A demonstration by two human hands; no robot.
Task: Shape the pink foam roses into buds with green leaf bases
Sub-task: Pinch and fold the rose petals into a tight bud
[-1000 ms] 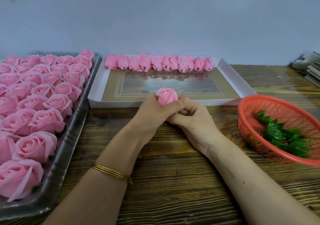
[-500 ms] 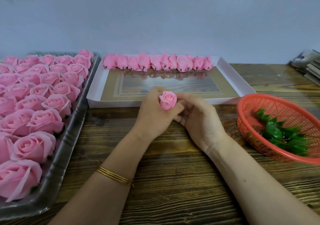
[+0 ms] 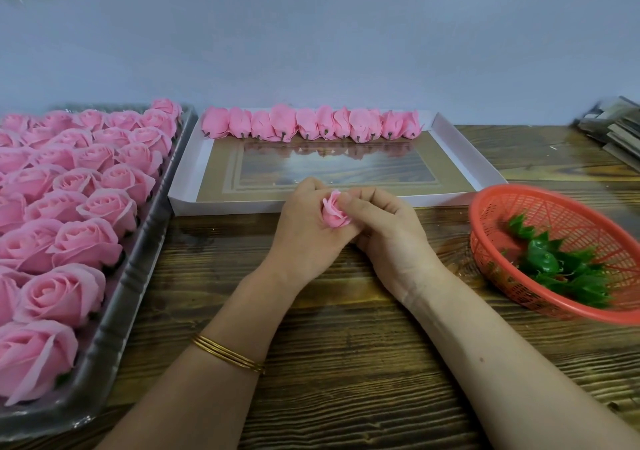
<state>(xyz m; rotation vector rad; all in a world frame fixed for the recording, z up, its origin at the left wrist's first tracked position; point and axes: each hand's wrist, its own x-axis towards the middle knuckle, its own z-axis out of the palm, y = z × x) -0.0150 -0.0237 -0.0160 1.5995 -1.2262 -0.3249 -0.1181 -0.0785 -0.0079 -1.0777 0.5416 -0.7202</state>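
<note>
Both hands meet over the middle of the table [image 3: 346, 363], the left hand [image 3: 303, 238] cupping one pink foam rose [image 3: 333, 212], the right hand [image 3: 391, 235] pinching its petals inward. Good practice — press evenly round the bloom, gently, lest the foam tear; green leaf bases [image 3: 561, 269] wait in the basket [image 3: 571, 221] at the right edge.

My left hand [image 3: 304, 238] hides the base of the pink foam rose [image 3: 333, 214]; the red plastic mesh basket [image 3: 571, 214] right of it is cropped.
</note>
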